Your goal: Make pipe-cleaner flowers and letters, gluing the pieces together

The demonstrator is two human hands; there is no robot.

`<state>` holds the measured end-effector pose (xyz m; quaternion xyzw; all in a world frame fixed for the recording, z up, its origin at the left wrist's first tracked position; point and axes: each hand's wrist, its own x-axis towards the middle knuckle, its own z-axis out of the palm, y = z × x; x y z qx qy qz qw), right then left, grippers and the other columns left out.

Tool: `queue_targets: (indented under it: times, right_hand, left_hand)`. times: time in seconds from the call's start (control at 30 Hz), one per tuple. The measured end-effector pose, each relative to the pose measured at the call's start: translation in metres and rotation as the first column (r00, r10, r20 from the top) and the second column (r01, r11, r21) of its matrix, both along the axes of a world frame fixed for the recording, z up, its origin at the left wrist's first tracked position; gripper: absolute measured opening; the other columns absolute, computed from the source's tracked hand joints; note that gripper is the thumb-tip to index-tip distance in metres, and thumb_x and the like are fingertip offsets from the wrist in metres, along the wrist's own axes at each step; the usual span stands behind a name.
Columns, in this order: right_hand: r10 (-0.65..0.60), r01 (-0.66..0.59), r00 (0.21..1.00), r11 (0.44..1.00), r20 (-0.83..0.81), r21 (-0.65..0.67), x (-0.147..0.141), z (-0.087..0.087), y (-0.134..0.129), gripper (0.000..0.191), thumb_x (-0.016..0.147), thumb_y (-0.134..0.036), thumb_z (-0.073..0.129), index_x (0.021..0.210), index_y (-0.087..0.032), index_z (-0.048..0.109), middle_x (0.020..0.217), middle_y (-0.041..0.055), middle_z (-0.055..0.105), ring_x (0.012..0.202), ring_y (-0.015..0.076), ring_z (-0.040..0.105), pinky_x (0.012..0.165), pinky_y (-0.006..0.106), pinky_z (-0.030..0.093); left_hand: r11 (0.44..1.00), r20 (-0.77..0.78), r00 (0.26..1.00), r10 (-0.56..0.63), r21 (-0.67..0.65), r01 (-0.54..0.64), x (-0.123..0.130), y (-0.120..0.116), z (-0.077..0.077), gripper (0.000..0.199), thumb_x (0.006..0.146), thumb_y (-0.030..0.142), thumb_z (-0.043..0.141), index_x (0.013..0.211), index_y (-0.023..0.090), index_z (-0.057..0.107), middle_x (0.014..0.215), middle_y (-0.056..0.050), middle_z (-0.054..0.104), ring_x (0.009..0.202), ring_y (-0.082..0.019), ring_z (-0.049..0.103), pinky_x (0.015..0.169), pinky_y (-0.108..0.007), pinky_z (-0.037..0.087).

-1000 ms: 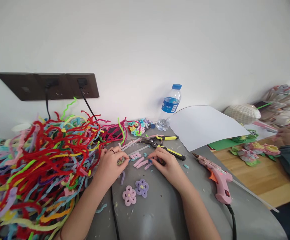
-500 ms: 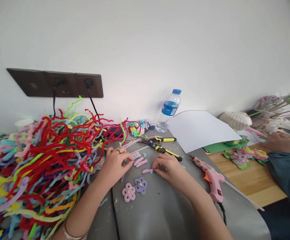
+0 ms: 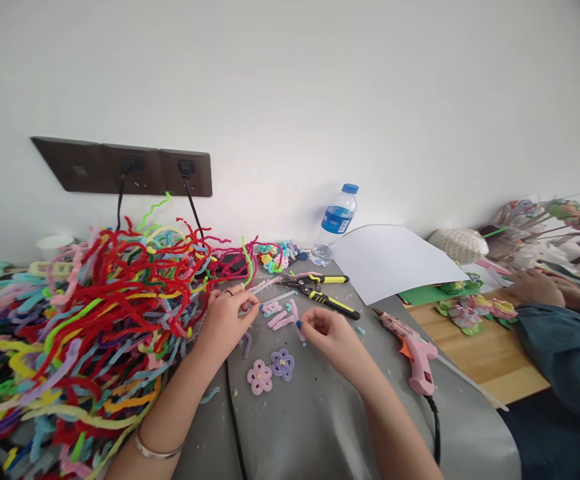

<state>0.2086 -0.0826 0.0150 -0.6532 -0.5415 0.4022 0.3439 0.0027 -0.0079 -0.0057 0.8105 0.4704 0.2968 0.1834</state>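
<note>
My right hand [image 3: 323, 330] pinches a short pink fuzzy strip [image 3: 296, 316], which stands between thumb and finger. Beside the pile, my left hand [image 3: 230, 317] has its fingertips pressed together; whatever lies between them is too small to name. Several short pink pieces [image 3: 281, 322] lie on the grey table cover [image 3: 315, 427] between my hands. Below them sit a pink flower [image 3: 260, 377] and a purple flower [image 3: 283, 365], side by side. A bent purple strip [image 3: 247, 344] lies under my left hand. Yellow-and-black pliers [image 3: 333, 301] lie open behind my right hand.
A large pile of coloured fuzzy stems [image 3: 100, 320] fills the left. A pink glue gun [image 3: 417, 357] lies at right, near white paper [image 3: 400, 260]. A water bottle [image 3: 337, 220] stands by the wall. At far right, another person's sleeve [image 3: 560, 347] rests near paper flowers [image 3: 470, 313].
The pink strip at my right hand has turned from lying flat to upright. My left hand has shifted slightly up and left. The view has moved a little.
</note>
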Motion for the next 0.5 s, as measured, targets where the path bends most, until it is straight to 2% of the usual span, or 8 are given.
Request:
queue_targets:
  times: [0.17, 0.5]
  right_hand:
    - [-0.04, 0.043, 0.998, 0.998, 0.051, -0.048, -0.017, -0.022, 0.01, 0.017, 0.071, -0.03, 0.058, 0.059, -0.019, 0.053, 0.052, -0.004, 0.05, 0.049, 0.0106, 0.042, 0.048, 0.023, 0.029]
    - [-0.064, 0.067, 0.994, 0.997, 0.093, -0.032, -0.017, -0.028, 0.012, 0.019, 0.073, -0.032, 0.058, 0.058, -0.02, 0.056, 0.052, -0.0032, 0.052, 0.049, 0.012, 0.045, 0.047, 0.023, 0.029]
  left_hand:
    - [1.0, -0.005, 1.0, 0.006, 0.013, -0.006, 0.0, 0.0, 0.001, 0.017, 0.088, 0.019, 0.053, 0.08, 0.02, 0.068, 0.071, 0.002, 0.06, 0.069, -0.015, 0.058, 0.08, -0.034, 0.032]
    - [1.0, -0.012, 1.0, -0.001, -0.023, 0.001, 0.002, -0.002, 0.005, 0.016, 0.086, 0.019, 0.054, 0.077, 0.02, 0.067, 0.071, 0.002, 0.06, 0.068, -0.015, 0.057, 0.078, -0.032, 0.032]
